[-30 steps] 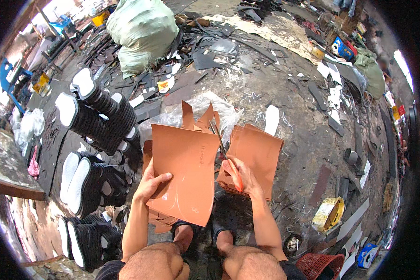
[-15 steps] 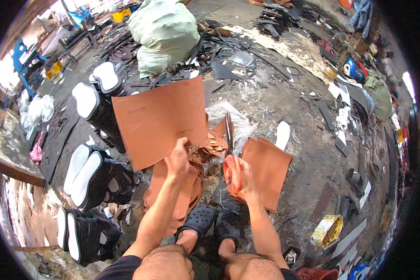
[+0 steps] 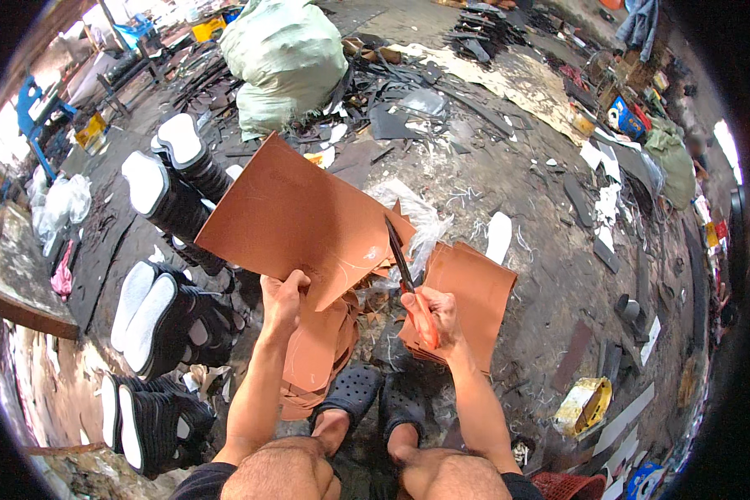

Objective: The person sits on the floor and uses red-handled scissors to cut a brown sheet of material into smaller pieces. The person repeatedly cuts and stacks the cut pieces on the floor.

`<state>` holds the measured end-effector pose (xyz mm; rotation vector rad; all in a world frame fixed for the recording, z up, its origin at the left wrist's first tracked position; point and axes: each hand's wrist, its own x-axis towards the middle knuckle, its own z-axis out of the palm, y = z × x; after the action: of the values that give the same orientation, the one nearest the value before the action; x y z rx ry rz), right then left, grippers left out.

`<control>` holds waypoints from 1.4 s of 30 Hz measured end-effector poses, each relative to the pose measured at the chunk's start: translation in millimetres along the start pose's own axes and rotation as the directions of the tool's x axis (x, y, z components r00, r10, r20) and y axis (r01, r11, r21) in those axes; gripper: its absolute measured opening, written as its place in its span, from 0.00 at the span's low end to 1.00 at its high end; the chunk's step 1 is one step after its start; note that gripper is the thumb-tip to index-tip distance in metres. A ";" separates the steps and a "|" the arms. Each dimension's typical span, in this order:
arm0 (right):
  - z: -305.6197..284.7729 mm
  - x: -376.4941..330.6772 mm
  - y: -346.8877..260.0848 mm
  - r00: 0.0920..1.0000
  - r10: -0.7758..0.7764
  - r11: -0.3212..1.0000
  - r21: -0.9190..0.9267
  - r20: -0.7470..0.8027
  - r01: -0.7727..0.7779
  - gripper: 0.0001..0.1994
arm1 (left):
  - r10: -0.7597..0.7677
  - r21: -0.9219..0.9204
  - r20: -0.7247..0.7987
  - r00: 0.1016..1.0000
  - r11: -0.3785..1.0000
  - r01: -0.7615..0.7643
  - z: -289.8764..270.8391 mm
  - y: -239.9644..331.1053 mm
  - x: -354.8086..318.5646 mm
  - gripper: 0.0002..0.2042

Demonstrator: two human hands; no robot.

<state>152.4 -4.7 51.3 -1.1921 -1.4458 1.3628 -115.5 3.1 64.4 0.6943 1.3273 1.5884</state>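
A reddish-brown sheet (image 3: 292,217) is pinched at its near edge by my left hand (image 3: 283,298), thumb on top. My right hand (image 3: 438,312) is wrapped round the orange handles of a pair of scissors (image 3: 401,258). Their dark blades point away from me and meet the sheet's right corner; whether they are cutting into it I cannot tell. Rounded brown pieces (image 3: 310,354) lie piled under my left wrist. A stack of uncut brown sheets (image 3: 479,287) is beside my right hand, partly covered by it. Pale lines show on the held sheet.
Bundles of black-and-white soles (image 3: 162,325) stand at the left. A pale green sack (image 3: 287,67) sits at the far side. Clear plastic (image 3: 432,218) lies past the scissors, near a white sole (image 3: 498,237). A yellow container (image 3: 583,407) is at the right. Dark offcuts litter the floor.
The sheet has turned, so one corner now points away from me and another meets the scissors. My left hand has moved left; the scissors' blades have tilted leftward.
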 end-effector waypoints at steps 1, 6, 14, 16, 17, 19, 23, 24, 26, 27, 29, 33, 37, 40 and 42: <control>4.9 -0.7 -5.6 0.999 -0.020 1.000 -0.007 -0.026 0.019 0.21 | 0.013 -0.010 0.016 1.000 1.000 -0.013 -1.8 -0.3 2.8 0.08; 7.8 23.7 -18.9 0.997 -0.075 0.992 -0.102 -0.022 0.072 0.25 | -0.046 0.106 0.040 0.998 0.994 0.042 -7.7 -17.6 -3.5 0.13; -14.0 28.5 0.0 0.998 0.049 0.995 -0.091 -0.030 -0.052 0.24 | -0.121 -0.038 0.042 0.992 0.992 0.123 -33.0 16.2 29.3 0.04; -18.9 40.8 -6.5 0.993 0.112 0.977 -0.186 0.045 -0.101 0.25 | -0.189 0.087 0.080 0.979 0.980 0.182 -38.7 18.2 23.4 0.05; -18.2 45.5 -15.0 0.986 0.148 0.963 -0.237 0.080 -0.126 0.26 | -0.227 0.044 0.100 0.969 0.974 0.223 -32.1 25.6 11.5 0.06; -9.3 46.3 -27.2 0.995 0.076 0.924 -0.379 0.058 -0.049 0.29 | -0.261 0.072 0.245 0.934 0.965 0.251 -41.4 15.3 8.9 0.09; -6.6 44.2 -19.2 0.997 0.055 0.969 -0.244 0.059 -0.039 0.29 | -0.365 -0.028 0.333 0.869 0.918 0.396 -34.6 19.6 -2.2 0.11; -10.3 39.3 -9.3 0.990 0.120 0.987 -0.112 0.073 -0.112 0.27 | -0.388 -0.306 0.342 0.856 0.815 0.492 -15.9 36.3 -13.6 0.13; 7.3 28.9 -10.4 0.996 0.069 0.986 0.151 0.061 -0.077 0.21 | -0.313 -0.475 0.293 0.903 0.772 0.422 -4.3 29.3 -20.1 0.16; 20.2 22.8 -16.9 0.997 0.072 0.986 0.151 0.032 -0.076 0.21 | -0.214 -0.381 0.256 0.943 0.874 0.302 -13.3 -8.6 -8.5 0.18; 37.2 14.7 -20.4 0.995 0.083 0.986 0.150 -0.047 -0.075 0.20 | 0.081 -0.183 0.261 0.962 0.983 -0.033 10.2 -26.2 -11.1 0.20; 55.8 12.2 9.6 0.986 -0.093 0.990 -0.114 -0.136 0.078 0.20 | 0.259 -0.152 -0.181 0.949 0.946 -0.287 81.0 -3.1 1.3 0.21; 20.7 24.0 -12.6 0.969 0.229 0.973 0.058 -0.097 -0.224 0.26 | 0.255 -0.192 -0.025 0.967 0.948 -0.255 46.9 -4.8 21.9 0.20; -8.0 41.5 -23.5 0.995 0.098 0.984 -0.149 0.000 -0.097 0.29 | 0.185 0.089 -0.069 0.980 0.980 -0.179 11.7 -25.2 16.5 0.22; -14.6 42.7 -11.4 1.000 0.001 0.974 -0.226 -0.019 -0.005 0.28 | 0.184 0.355 -0.024 0.983 0.920 -0.164 5.0 -22.1 1.4 0.23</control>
<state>155.3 40.6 61.9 -1.3465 -1.6191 1.2090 -105.3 6.3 44.4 1.0164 1.6535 1.5313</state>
